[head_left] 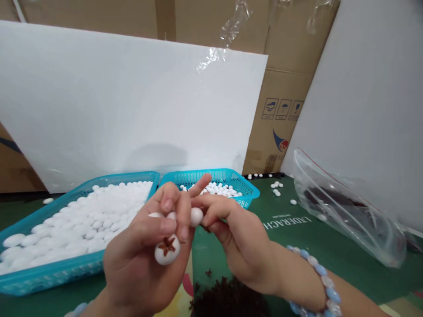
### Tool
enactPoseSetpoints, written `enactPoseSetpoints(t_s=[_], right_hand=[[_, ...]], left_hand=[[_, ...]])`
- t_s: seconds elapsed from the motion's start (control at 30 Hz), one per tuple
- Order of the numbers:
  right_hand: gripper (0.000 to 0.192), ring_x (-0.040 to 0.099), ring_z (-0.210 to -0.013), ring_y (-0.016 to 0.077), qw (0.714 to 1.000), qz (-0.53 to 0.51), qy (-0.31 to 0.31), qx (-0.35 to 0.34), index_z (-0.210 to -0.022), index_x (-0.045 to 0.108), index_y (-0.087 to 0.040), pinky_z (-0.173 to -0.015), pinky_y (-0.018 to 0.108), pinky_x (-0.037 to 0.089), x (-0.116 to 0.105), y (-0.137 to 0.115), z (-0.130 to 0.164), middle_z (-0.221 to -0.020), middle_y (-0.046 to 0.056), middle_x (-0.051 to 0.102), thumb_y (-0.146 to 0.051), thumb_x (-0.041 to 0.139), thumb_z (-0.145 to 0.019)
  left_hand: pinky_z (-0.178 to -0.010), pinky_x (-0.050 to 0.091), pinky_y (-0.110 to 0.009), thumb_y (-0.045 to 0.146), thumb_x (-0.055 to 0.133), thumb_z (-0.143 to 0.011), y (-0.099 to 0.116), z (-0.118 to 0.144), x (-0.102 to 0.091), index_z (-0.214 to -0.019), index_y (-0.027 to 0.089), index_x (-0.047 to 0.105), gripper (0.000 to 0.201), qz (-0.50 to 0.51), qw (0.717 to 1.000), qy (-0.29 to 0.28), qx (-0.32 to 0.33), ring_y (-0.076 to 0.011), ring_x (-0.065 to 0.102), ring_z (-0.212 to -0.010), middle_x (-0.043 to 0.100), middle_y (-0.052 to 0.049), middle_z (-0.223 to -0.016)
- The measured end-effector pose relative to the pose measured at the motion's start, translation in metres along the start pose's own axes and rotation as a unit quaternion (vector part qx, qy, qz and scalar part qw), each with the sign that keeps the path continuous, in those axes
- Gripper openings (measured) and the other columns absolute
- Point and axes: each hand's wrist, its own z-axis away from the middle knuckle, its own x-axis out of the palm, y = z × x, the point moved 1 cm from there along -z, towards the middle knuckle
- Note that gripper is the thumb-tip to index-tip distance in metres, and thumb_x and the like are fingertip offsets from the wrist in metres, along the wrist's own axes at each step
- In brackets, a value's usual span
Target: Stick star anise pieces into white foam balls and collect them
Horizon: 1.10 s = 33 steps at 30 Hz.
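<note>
White, smooth and rounded, the small foam-like ball with a brown star-shaped cap [167, 250] sits low in my left hand [145, 259], pinned between thumb and curled fingers, which also close around a couple more plain white balls higher up. My right hand [238, 242] meets it from the other side, fingertips pinched on another plain white ball [196, 216] just above the capped one, with the index finger stretched out past it. A bracelet of pale blue and white glossy beads [322, 281] circles my right wrist. Behind the hands, a wide turquoise plastic mesh tray [49, 275] is heaped with matte white oval pellets, and beside it a smaller turquoise mesh basket [244, 187] holds a shallower layer of the same. A crinkled clear plastic zip bag [350, 211] lies on the green mat [297, 237] to the right, with dark pieces inside. Dark brown star-shaped caps [228, 299] are piled at the bottom edge.
</note>
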Motion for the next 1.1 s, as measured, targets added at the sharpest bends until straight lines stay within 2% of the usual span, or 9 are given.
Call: enactPoseSetpoints(t_s=[0.13,0.37,0.53,0.6,0.67,0.77,0.87,0.97,1.1], right_hand=[[0.012,0.052,-0.074,0.0133,0.999,-0.009,-0.018,0.036,-0.072,0.030,-0.019,-0.062,0.027,0.045,0.001,0.000,0.000,-0.083,0.009,0.055,-0.008,0.026,-0.075],[0.011,0.052,-0.073,0.0134,0.999,-0.011,-0.012,0.028,-0.073,0.030,-0.019,-0.060,0.027,0.045,0.006,0.005,0.004,-0.083,0.009,0.055,-0.008,0.026,-0.074],[0.013,0.052,-0.070,0.0124,1.000,-0.004,0.009,-0.001,-0.075,0.031,-0.017,-0.057,0.024,0.045,0.007,0.007,0.005,-0.081,0.009,0.055,-0.005,0.027,-0.072],[0.014,0.051,-0.070,0.0125,1.000,0.001,0.003,-0.005,-0.074,0.032,-0.017,-0.057,0.023,0.045,0.007,0.007,0.005,-0.079,0.009,0.054,-0.004,0.027,-0.071],[0.014,0.051,-0.069,0.0118,1.000,0.012,0.007,-0.015,-0.073,0.032,-0.016,-0.058,0.023,0.045,0.006,0.006,0.005,-0.073,0.007,0.054,-0.003,0.027,-0.070],[0.014,0.050,-0.068,0.0095,0.998,0.036,0.018,-0.040,-0.073,0.035,-0.015,-0.061,0.019,0.043,0.001,0.001,0.004,-0.068,0.005,0.052,-0.003,0.029,-0.069],[0.012,0.049,-0.072,0.0094,0.998,0.041,-0.001,-0.057,-0.072,0.037,-0.014,-0.063,0.018,0.043,-0.004,-0.007,0.003,-0.073,0.006,0.052,-0.004,0.033,-0.068],[0.010,0.050,-0.074,0.0117,0.997,0.036,-0.038,-0.057,-0.072,0.036,-0.015,-0.062,0.021,0.044,-0.008,-0.014,0.002,-0.071,0.006,0.051,-0.006,0.032,-0.071],[0.013,0.050,-0.077,0.0119,0.995,0.059,-0.047,-0.057,-0.077,0.037,-0.014,-0.064,0.022,0.045,-0.006,-0.016,0.003,-0.079,0.009,0.052,-0.004,0.031,-0.072]], left_hand=[[-0.066,0.046,-0.018,0.007,0.035,-0.046,-0.001,0.001,0.001,-0.044,0.016,0.045,0.013,0.012,1.000,0.018,0.006,-0.0024,0.037,-0.037,0.044,0.003,-0.036],[-0.057,0.047,-0.013,0.005,0.034,-0.048,-0.002,0.001,0.000,-0.045,0.015,0.044,0.014,0.043,0.999,0.031,0.012,-0.0022,0.039,-0.041,0.044,0.002,-0.038],[-0.057,0.046,-0.012,0.005,0.032,-0.054,-0.004,0.002,-0.002,-0.049,0.016,0.044,0.017,0.048,0.999,-0.002,0.008,-0.0022,0.041,-0.043,0.044,0.003,-0.041],[-0.059,0.047,-0.016,0.005,0.031,-0.054,-0.004,0.002,-0.002,-0.050,0.017,0.043,0.017,0.042,0.999,0.000,0.004,-0.0032,0.040,-0.043,0.044,0.003,-0.041],[-0.067,0.046,-0.025,0.005,0.032,-0.053,-0.004,0.003,0.000,-0.049,0.017,0.043,0.016,0.029,1.000,0.011,-0.003,-0.0046,0.040,-0.042,0.043,0.003,-0.041],[-0.079,0.039,-0.036,0.008,0.036,-0.049,-0.003,0.008,0.003,-0.047,0.017,0.041,0.010,0.001,1.000,0.021,-0.002,-0.0061,0.038,-0.042,0.043,0.003,-0.040],[-0.086,0.031,-0.041,0.011,0.042,-0.047,-0.001,0.016,0.006,-0.049,0.017,0.041,0.006,-0.041,0.999,0.002,0.004,-0.0087,0.040,-0.047,0.043,0.002,-0.040],[-0.090,0.026,-0.039,0.015,0.047,-0.048,0.001,0.023,0.011,-0.051,0.018,0.041,0.007,-0.070,0.998,-0.006,-0.006,-0.0096,0.040,-0.051,0.044,0.003,-0.042],[-0.093,0.024,-0.025,0.011,0.045,-0.047,0.005,0.024,0.020,-0.047,0.020,0.038,0.011,-0.066,0.998,0.023,-0.004,-0.0078,0.037,-0.049,0.038,0.005,-0.038]])
